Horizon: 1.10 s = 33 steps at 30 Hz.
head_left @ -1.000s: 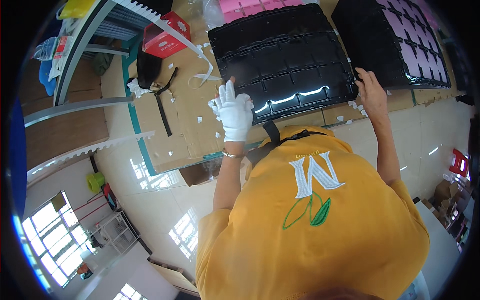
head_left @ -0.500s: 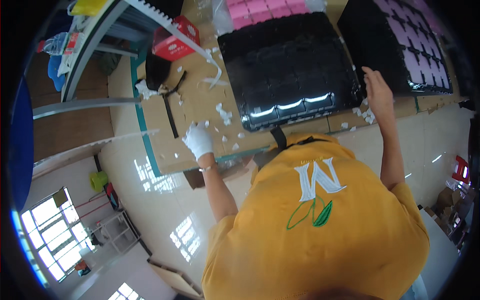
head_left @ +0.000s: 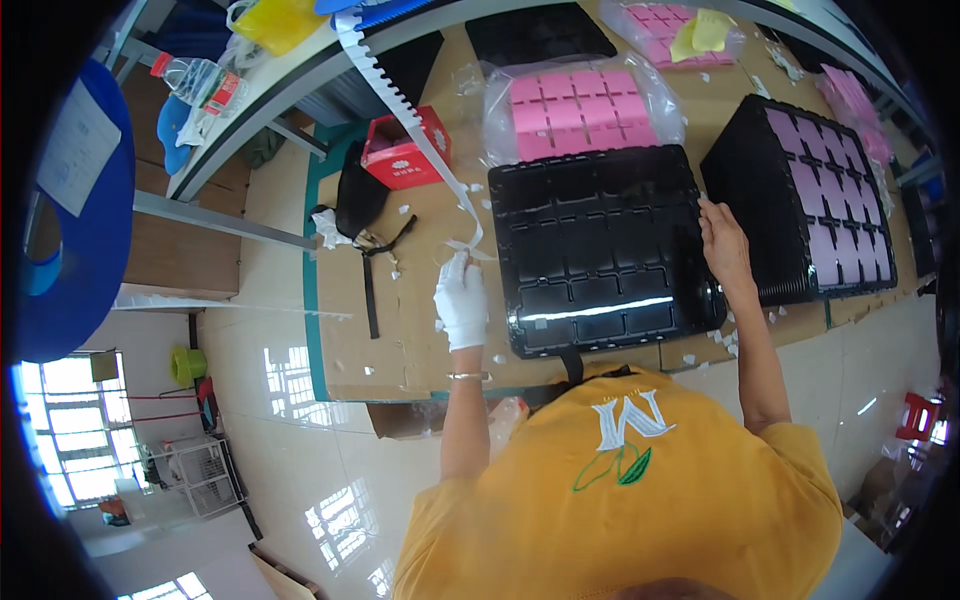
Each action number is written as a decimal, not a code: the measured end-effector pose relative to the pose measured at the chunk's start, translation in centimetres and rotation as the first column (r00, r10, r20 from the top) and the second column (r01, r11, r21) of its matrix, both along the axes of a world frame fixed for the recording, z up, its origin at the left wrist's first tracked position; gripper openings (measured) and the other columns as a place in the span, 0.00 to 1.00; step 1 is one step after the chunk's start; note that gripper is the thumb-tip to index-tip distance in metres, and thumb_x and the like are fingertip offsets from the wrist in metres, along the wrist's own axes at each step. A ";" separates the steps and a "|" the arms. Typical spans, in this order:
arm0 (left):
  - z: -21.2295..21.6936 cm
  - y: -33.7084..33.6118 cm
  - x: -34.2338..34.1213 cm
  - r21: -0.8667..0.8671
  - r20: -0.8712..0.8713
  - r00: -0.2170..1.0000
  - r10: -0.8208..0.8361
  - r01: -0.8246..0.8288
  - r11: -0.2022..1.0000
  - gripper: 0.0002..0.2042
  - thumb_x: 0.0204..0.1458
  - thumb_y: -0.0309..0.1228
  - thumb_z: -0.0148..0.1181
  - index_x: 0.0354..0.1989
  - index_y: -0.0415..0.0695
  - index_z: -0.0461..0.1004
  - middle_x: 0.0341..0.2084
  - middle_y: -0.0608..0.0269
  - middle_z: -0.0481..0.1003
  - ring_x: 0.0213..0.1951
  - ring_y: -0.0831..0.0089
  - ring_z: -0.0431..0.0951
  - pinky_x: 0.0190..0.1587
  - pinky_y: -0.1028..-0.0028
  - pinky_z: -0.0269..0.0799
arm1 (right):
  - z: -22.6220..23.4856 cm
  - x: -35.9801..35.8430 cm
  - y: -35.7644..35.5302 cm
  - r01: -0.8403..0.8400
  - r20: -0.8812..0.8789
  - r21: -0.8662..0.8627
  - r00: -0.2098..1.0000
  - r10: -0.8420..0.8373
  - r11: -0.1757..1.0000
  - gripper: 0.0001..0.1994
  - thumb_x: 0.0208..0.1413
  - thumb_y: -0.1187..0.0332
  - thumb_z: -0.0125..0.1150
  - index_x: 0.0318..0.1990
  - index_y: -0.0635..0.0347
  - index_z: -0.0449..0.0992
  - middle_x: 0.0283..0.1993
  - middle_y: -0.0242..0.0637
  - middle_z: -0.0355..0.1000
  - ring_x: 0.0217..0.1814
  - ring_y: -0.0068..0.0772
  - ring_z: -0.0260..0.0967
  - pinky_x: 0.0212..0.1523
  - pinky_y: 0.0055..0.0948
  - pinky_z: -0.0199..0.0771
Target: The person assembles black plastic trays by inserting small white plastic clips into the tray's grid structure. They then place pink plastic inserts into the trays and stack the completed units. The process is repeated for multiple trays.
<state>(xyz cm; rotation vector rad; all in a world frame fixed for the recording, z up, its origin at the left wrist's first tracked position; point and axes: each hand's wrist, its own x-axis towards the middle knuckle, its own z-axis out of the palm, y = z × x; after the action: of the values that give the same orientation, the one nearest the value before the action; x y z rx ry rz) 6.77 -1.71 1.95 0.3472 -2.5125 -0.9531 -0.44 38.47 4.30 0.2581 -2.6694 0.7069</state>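
A long white strip (head_left: 412, 120) with a toothed edge hangs from the shelf frame and curls at its lower end. My left hand (head_left: 461, 308), in a white glove, is at that curled end, its fingertips closed together on it. In front of me on the cardboard-covered table lies a black plastic tray (head_left: 600, 240) with moulded compartments. My bare right hand (head_left: 727, 245) rests along the tray's right edge, fingers stretched out. Right of it stands a tall stack of black trays (head_left: 752, 200), its side facing right lined with pink-purple pieces (head_left: 835, 190).
Behind the tray are bagged pink sheets (head_left: 580, 112) and another black tray (head_left: 540, 32). A red box (head_left: 405, 148) and a black strap (head_left: 372, 300) lie left. The metal shelf frame (head_left: 230, 222) holds a bottle (head_left: 205, 82). White scraps (head_left: 728, 335) litter the table.
My left hand has moved right and away from me to the strip's lower end. The right hand has shifted onto the tray's edge. The view has tilted up, showing more of the table's far side.
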 end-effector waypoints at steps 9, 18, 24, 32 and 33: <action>0.9 0.7 -18.5 0.083 -0.077 0.948 -0.309 0.315 0.945 0.12 0.54 0.29 0.55 0.43 0.39 0.78 0.41 0.46 0.78 0.45 0.51 0.78 0.49 0.63 0.73 | -2.9 -17.4 -0.2 -0.002 -0.025 -0.120 1.000 -0.001 0.993 0.13 0.56 0.73 0.56 0.48 0.57 0.76 0.41 0.50 0.75 0.44 0.55 0.73 0.44 0.42 0.73; -4.9 2.1 -31.0 -0.177 0.640 0.730 -0.238 0.442 0.879 0.20 0.47 0.40 0.63 0.41 0.35 0.78 0.34 0.44 0.80 0.38 0.52 0.81 0.43 0.59 0.76 | -11.4 -28.2 2.4 0.006 0.646 0.104 0.760 -0.072 0.995 0.18 0.49 0.68 0.67 0.47 0.66 0.76 0.40 0.47 0.76 0.38 0.37 0.77 0.39 0.33 0.76; -12.2 0.3 -33.7 0.437 0.714 0.570 -0.406 0.090 0.895 0.14 0.44 0.29 0.69 0.33 0.31 0.76 0.19 0.53 0.76 0.18 0.65 0.76 0.18 0.66 0.71 | -8.5 -28.1 -2.2 0.218 0.818 -0.031 0.567 -0.100 0.976 0.16 0.46 0.72 0.72 0.40 0.73 0.77 0.36 0.51 0.77 0.31 0.46 0.78 0.24 0.39 0.78; -8.7 -0.2 -32.8 0.579 0.623 0.691 -0.366 -0.093 0.810 0.04 0.43 0.18 0.62 0.27 0.35 0.74 0.18 0.55 0.72 0.16 0.64 0.74 0.11 0.69 0.63 | -9.0 -28.7 -1.5 0.073 0.661 0.239 0.718 -0.217 0.968 0.17 0.52 0.64 0.67 0.44 0.67 0.78 0.47 0.53 0.76 0.42 0.51 0.78 0.41 0.43 0.80; -8.3 -0.3 -32.9 0.517 0.638 0.685 -0.351 -0.044 0.855 0.04 0.44 0.21 0.62 0.29 0.35 0.76 0.19 0.55 0.74 0.19 0.64 0.76 0.14 0.68 0.66 | -9.0 -28.7 -1.1 0.020 0.656 0.262 0.729 -0.193 0.965 0.17 0.52 0.61 0.65 0.44 0.66 0.78 0.47 0.53 0.76 0.44 0.51 0.77 0.44 0.43 0.78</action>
<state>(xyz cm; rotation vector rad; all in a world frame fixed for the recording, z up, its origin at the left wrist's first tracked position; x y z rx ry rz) -26.09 -2.01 -6.39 0.8082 -2.9664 -1.8585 -29.15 37.34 -4.73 -0.1399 -3.4476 0.4978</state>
